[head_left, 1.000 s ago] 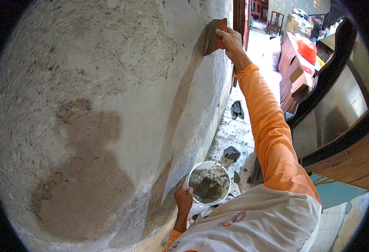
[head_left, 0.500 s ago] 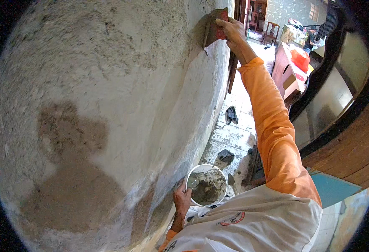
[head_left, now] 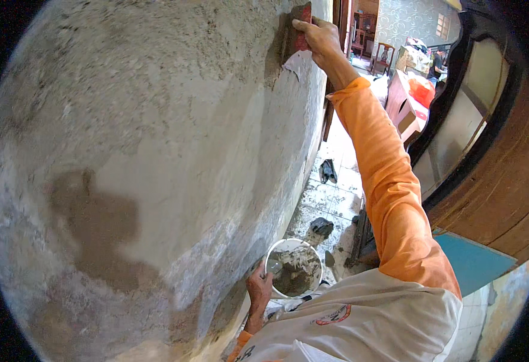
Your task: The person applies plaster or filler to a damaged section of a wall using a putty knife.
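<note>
My right hand [head_left: 323, 40] is raised to the upper part of the wall [head_left: 174, 127], with the fingers closed round a wide plastering scraper [head_left: 301, 43] with a red part. The scraper's blade rests against grey plaster near the wall's far edge, and pale plaster shows beside its lower corner. Low down, my left hand [head_left: 259, 283] grips the rim of a white bucket [head_left: 268, 259], its thumb over the edge. Wet grey plaster [head_left: 297, 271] lies in the bucket. The wall is rough and patchy higher up, smoother in its middle.
Dark crumpled things [head_left: 321, 227] and plaster spatters lie on the tiled floor [head_left: 344, 199]. A dark-framed wooden cabinet [head_left: 484, 181] stands close on my right. Beyond are a pink box [head_left: 404, 102], a red bag [head_left: 421, 90], a wooden chair [head_left: 384, 58] and another person [head_left: 437, 65].
My right hand and the scraper appear slightly further left and higher in the picture, while the view has shifted a little. The left hand keeps hold of the bucket.
</note>
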Demonstrator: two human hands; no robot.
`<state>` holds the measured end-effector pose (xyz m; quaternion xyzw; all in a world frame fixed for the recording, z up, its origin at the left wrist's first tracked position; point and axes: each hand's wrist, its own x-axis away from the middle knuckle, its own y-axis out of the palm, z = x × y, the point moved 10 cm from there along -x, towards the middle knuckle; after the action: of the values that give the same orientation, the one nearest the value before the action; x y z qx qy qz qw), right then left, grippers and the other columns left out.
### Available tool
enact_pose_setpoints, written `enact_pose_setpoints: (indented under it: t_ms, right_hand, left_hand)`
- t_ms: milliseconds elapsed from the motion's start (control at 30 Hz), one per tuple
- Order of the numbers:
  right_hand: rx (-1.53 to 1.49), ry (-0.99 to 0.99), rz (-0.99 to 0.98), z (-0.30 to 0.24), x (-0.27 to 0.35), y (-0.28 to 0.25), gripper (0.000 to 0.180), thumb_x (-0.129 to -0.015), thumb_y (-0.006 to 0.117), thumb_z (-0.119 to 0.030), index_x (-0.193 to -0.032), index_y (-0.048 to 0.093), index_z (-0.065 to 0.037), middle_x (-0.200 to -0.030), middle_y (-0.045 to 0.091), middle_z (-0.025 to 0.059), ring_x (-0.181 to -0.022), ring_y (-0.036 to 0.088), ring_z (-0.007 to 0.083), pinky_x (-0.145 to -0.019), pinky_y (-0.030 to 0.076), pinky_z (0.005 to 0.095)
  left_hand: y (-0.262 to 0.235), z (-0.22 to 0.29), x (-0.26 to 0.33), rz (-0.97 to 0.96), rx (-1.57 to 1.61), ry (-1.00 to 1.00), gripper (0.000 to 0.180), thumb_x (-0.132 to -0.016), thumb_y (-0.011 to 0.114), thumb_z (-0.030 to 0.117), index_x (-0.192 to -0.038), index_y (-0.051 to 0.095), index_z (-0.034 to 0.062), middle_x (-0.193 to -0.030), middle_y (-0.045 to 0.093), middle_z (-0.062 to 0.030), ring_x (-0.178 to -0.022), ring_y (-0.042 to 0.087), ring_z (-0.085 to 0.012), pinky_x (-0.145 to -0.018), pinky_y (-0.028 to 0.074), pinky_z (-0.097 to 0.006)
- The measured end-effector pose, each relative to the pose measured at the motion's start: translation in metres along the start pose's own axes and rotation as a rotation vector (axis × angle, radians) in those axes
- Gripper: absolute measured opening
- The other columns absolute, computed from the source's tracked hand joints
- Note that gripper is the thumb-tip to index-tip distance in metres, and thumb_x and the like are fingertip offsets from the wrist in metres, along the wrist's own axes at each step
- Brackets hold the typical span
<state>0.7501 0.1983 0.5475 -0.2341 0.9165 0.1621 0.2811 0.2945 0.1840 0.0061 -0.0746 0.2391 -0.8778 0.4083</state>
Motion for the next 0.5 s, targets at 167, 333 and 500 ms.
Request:
enact_pose_setpoints:
  t_ms: [167,333,500]
  right_hand:
    - [0.013,-0.032,-0.021,-0.032,0.02,0.025,0.03,-0.091,0.079,-0.013,-0.115,0.072,0.004,-0.088,0.07,0.0042,-0.068,0.064,0.0137,-0.062,0.054,0.0297]
    - [0.034,-0.088,-0.104,-0.08,0.05,0.066,0.018,-0.091,0.069,-0.01,-0.102,0.07,0.004,-0.076,0.067,0.0075,-0.059,0.058,0.0167,-0.052,0.045,0.0314]
    - [0.11,-0.147,-0.075,-0.122,0.085,0.07,0.017,-0.091,0.07,-0.007,-0.105,0.071,0.003,-0.074,0.064,0.0053,-0.058,0.055,0.0134,-0.051,0.044,0.031]
  left_hand:
    - [-0.012,-0.008,0.02,-0.06,-0.113,-0.08,0.048,-0.086,0.069,0.016,-0.133,0.068,0.0049,-0.082,0.069,-0.0228,-0.071,0.069,-0.0352,-0.07,0.053,-0.043]
    - [-0.02,-0.007,0.031,0.007,-0.002,0.003,0.049,-0.087,0.066,0.014,-0.135,0.067,0.0064,-0.077,0.067,-0.0214,-0.067,0.066,-0.0336,-0.068,0.052,-0.044]
    - [-0.022,0.003,0.038,0.069,0.054,0.129,0.052,-0.086,0.066,0.012,-0.137,0.066,0.0068,-0.076,0.064,-0.0196,-0.065,0.062,-0.0279,-0.068,0.051,-0.041]
